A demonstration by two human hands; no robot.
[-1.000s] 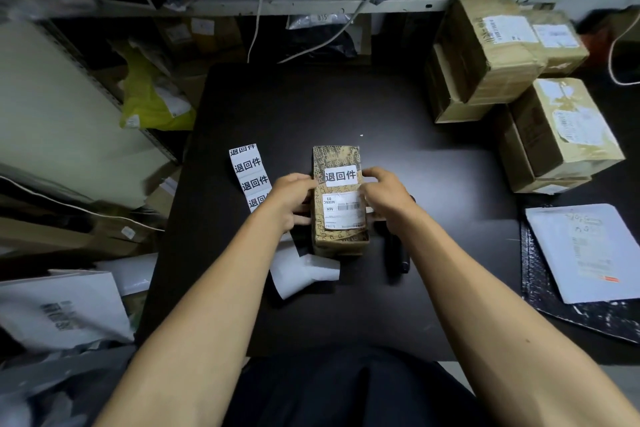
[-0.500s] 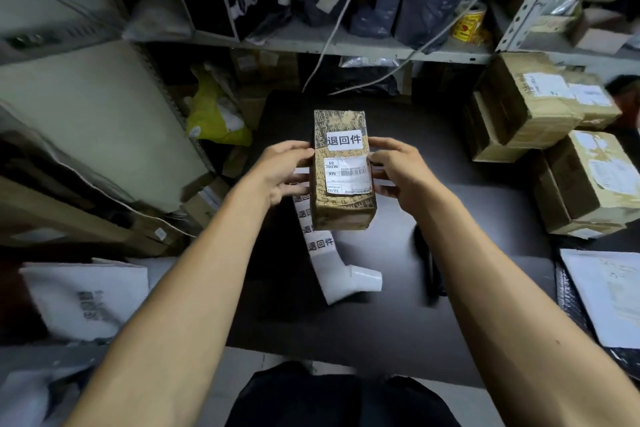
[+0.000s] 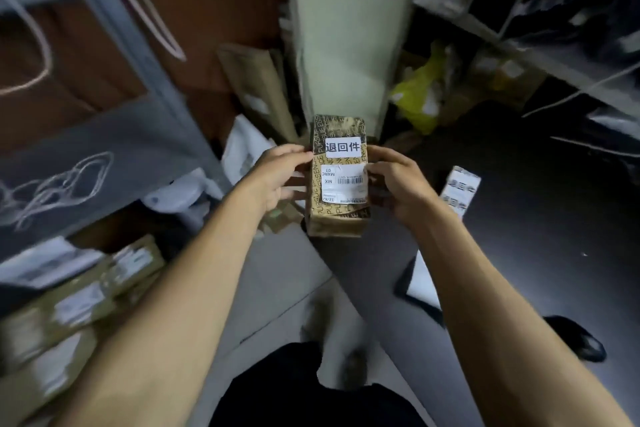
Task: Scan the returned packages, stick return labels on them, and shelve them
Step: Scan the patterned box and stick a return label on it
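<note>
Package [image 3: 337, 180] at frame centre, lifted clear of the table, long axis pointing away. Left hand [image 3: 277, 177] grips its left edge, right hand [image 3: 398, 184] grips its right edge, fingers of both curled round the sides. White return label [image 3: 343, 147] stuck near its far end; a barcode label [image 3: 343, 180] just below it.

Dark table [image 3: 540, 218] at right; label strip [image 3: 459, 191] lies on it, near the right hand. Grey shelf frame [image 3: 114, 135] fills the upper left. Blurred boxes [image 3: 79, 298] stacked lower left. Yellow bag [image 3: 415, 97] upper right of centre, beside a pale upright panel [image 3: 346, 55]. Flattened cardboard [image 3: 258, 87] leans behind the package.
</note>
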